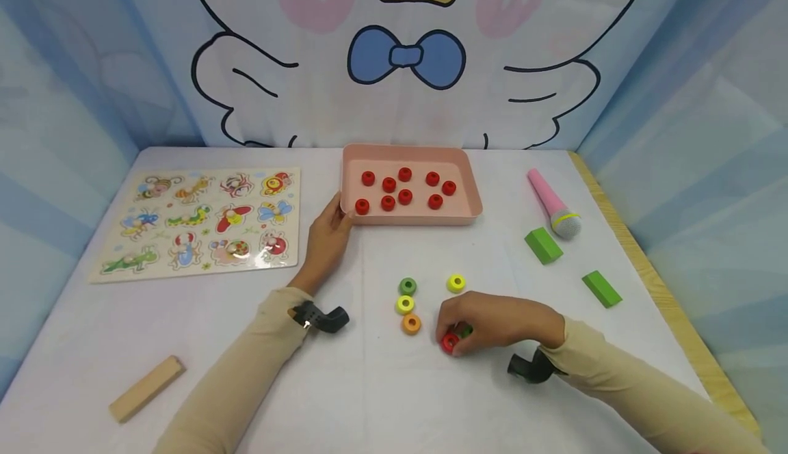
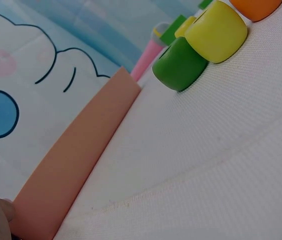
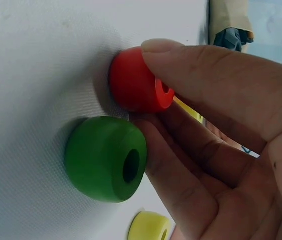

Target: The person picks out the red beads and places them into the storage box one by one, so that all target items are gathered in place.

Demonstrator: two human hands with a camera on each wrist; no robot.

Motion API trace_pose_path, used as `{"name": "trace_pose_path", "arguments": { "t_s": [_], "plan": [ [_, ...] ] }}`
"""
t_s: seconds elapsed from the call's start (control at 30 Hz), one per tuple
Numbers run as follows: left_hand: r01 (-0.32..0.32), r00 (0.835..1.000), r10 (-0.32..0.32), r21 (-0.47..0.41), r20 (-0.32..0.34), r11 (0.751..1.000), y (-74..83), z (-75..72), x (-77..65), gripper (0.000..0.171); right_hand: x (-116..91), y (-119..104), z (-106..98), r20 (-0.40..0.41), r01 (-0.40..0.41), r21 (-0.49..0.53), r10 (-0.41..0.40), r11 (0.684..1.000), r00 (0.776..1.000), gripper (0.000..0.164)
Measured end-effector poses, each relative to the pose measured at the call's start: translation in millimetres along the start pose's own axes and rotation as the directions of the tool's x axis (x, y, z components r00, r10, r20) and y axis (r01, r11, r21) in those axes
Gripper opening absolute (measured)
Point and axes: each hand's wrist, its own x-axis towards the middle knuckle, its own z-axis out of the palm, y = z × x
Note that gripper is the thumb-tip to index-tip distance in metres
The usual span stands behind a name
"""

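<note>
My right hand (image 1: 495,318) pinches a red bead (image 3: 133,82) with a hole through it, between thumb and fingers, down at the white tablecloth. Right beside those fingers stands a green bead (image 3: 98,157), mostly covered by the hand in the head view. At the near left corner of a shallow pink tray (image 1: 412,221), my left hand (image 1: 325,243) grips the side wall, thumb at the front. Several red beads (image 1: 404,197) lie spread inside the tray. Between the hands are another green bead (image 1: 408,286), a yellow bead (image 1: 404,304) and an orange bead (image 1: 411,324), with a second yellow bead (image 1: 456,283) farther right.
An insect picture puzzle board (image 1: 203,225) lies at the left, with a wooden block (image 1: 146,389) nearer the front. On the right are a pink toy microphone (image 1: 553,204) and two green blocks, one (image 1: 543,245) near it and another green block (image 1: 602,288) closer to the table edge.
</note>
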Motion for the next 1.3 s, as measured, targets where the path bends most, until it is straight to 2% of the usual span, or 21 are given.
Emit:
{"name": "trace_pose_path", "arguments": {
  "t_s": [0.2, 0.33, 0.47, 0.6, 0.73, 0.83, 1.0, 1.13, 1.23, 1.3],
  "plan": [
    [0.001, 1.0, -0.001, -0.003, -0.011, 1.0, -1.4, 0.7, 1.8, 0.06, 1.3, 1.1, -3.9, 0.008, -0.002, -0.013, 0.002, 1.0, 1.0, 0.019],
    [0.005, 1.0, -0.005, -0.001, -0.011, 1.0, -2.2, 1.9, 2.4, 0.06, 0.5, -2.0, -19.8, -0.003, -0.039, -0.01, 0.039, 0.999, 0.999, 0.02],
    [0.0, 1.0, 0.0, 0.012, -0.02, 1.0, -3.3, -0.3, 1.3, 0.059, 6.5, -3.9, -54.6, -0.053, -0.05, -0.01, 0.05, 0.999, 0.997, 0.024],
    [0.006, 1.0, -0.006, 0.005, -0.021, 1.0, -4.9, -3.7, -0.4, 0.059, 21.7, 2.4, -98.7, -0.143, -0.062, -0.036, 0.056, 0.997, 0.988, 0.028],
    [0.016, 1.0, -0.016, 0.01, -0.012, 1.0, -6.5, -4.5, -2.6, 0.06, 46.9, 17.7, -139.4, -0.244, -0.13, -0.109, 0.1, 0.986, 0.965, 0.03],
    [0.013, 1.0, -0.013, 0.018, -0.012, 1.0, -7.8, -4.4, -4.3, 0.06, 70.3, 29.6, -160.8, -0.289, -0.2, -0.114, 0.16, 0.973, 0.944, 0.031],
    [0.01, 1.0, -0.01, 0.004, -0.011, 1.0, -9.9, -2.2, -5.7, 0.06, 106.4, 51.0, -173.0, -0.304, -0.333, -0.055, 0.302, 0.941, 0.904, 0.033],
    [-0.001, 1.0, 0.001, -0.013, -0.01, 1.0, -9.4, 0.4, -4.8, 0.06, 123.0, 61.9, -175.4, -0.299, -0.408, -0.107, 0.361, 0.907, 0.883, 0.031],
    [-0.014, 1.0, 0.014, -0.012, -0.01, 1.0, -7.5, 1.0, -3.4, 0.06, 128.9, 64.3, -176.8, -0.316, -0.447, -0.166, 0.382, 0.879, 0.868, 0.028],
    [-0.024, 1.0, 0.024, -0.009, -0.013, 1.0, -5.7, 0.6, -2.2, 0.06, 131.5, 65.1, -176.9, -0.324, -0.458, -0.174, 0.389, 0.872, 0.863, 0.028]
  ]
}}
